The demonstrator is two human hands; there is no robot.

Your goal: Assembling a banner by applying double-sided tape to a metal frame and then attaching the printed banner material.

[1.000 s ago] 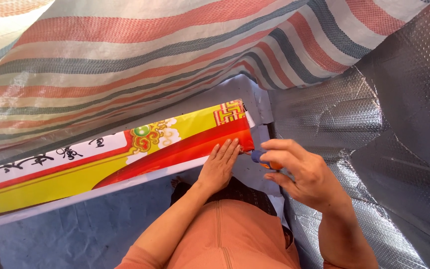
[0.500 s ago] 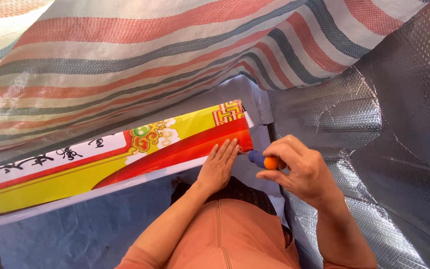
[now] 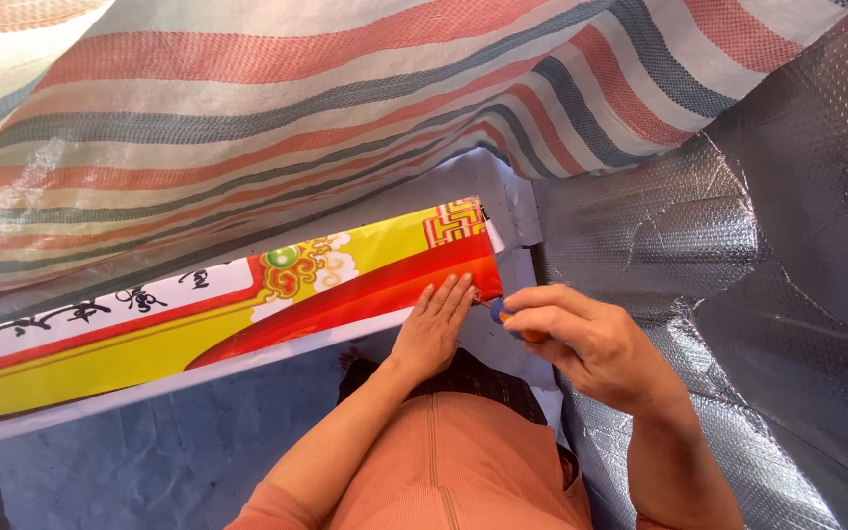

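Note:
A long red and yellow printed banner [image 3: 247, 304] with black brush characters on a white band stretches from the left edge to the middle. My left hand [image 3: 434, 329] lies flat on the banner's red right end, fingers together and extended. My right hand [image 3: 591, 344] is closed around a small tool with an orange and blue handle [image 3: 507, 316]. The tool's thin tip points at the banner's lower right corner, just beside my left fingertips. Most of the tool is hidden in my fist.
A striped woven tarp [image 3: 296, 108] in red, grey and cream hangs overhead and behind. Silver bubble foil sheeting [image 3: 787, 275] covers the right side. A blue-grey floor covering [image 3: 179, 461] lies below the banner. My orange garment [image 3: 453, 471] fills the bottom middle.
My right hand has moved left, bringing the orange-handled tool closer to the banner's corner. My left hand has stayed flat on the banner.

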